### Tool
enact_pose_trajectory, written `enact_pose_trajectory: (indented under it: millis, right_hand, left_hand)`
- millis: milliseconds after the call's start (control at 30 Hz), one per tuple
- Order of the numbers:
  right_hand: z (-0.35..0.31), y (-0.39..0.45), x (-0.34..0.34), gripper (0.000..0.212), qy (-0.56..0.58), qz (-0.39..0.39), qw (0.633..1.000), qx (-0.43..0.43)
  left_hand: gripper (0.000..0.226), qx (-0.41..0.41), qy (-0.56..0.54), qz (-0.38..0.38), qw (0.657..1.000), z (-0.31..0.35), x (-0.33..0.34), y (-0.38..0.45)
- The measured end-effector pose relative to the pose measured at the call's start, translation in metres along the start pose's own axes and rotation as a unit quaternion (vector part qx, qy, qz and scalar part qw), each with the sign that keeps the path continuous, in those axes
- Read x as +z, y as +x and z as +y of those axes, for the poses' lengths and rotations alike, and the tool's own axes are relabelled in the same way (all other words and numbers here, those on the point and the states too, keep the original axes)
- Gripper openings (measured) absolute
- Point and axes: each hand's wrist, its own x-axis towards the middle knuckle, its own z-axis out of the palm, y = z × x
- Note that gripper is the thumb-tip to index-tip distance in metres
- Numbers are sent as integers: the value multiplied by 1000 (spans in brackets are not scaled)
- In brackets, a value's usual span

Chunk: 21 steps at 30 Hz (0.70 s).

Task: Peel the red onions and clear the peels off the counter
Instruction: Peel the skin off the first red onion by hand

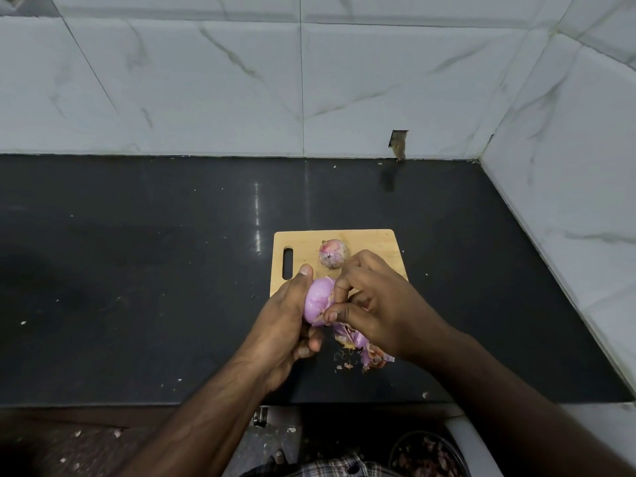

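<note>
1. Head view, the hands: the left hand curls round a half-peeled red onion, thumb up along its far side, and holds it just above the near edge of the wooden cutting board; the right hand meets it from the right, thumb and fingertips pinching a strip of skin at the onion's near end.
2. Head view, the counter: a second red onion, still in its papery skin, sits on the board just beyond the hands; a heap of purple peels lies on the black counter under the right wrist, with small flakes scattered near it.
3. Head view, below the counter edge: a dark bin holding peels shows at bottom right.
</note>
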Motion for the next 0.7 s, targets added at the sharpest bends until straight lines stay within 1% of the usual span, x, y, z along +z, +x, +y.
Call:
enact_pose_trajectory:
  millis: [67,133,200,300,400,500,567,700]
  right_hand:
    - [-3,-1,0,25,35,50,998,-5]
    - [-6,-2,0,26,17,68,997,-33]
    - [-6,-2,1,25,-5,58,997,-45]
    - [-5,-4,1,25,1,44,999,-19]
    - [-4,-6,1,24,3,49,999,-12]
    - [-7,-6,2,30,34,58,998,-15]
    - [-10,-5,1,33,48,46,997,-29]
    - [-13,-2,-3,36,27,3,999,-37]
  left_hand:
    - [65,5,8,-6,1000,3,1,0]
    - [69,0,14,-15,1000,4,0,1]
    - [75,-2,24,-31,999,3,-1,1]
    - [73,-6,39,-50,998,1,-2,0]
    - [71,-17,21,-47,999,0,-2,0]
    - [71,-13,26,-39,999,-1,-2,2]
    - [75,-11,41,-41,998,0,-3,2]
    - [80,-15,74,-45,996,3,-3,-1]
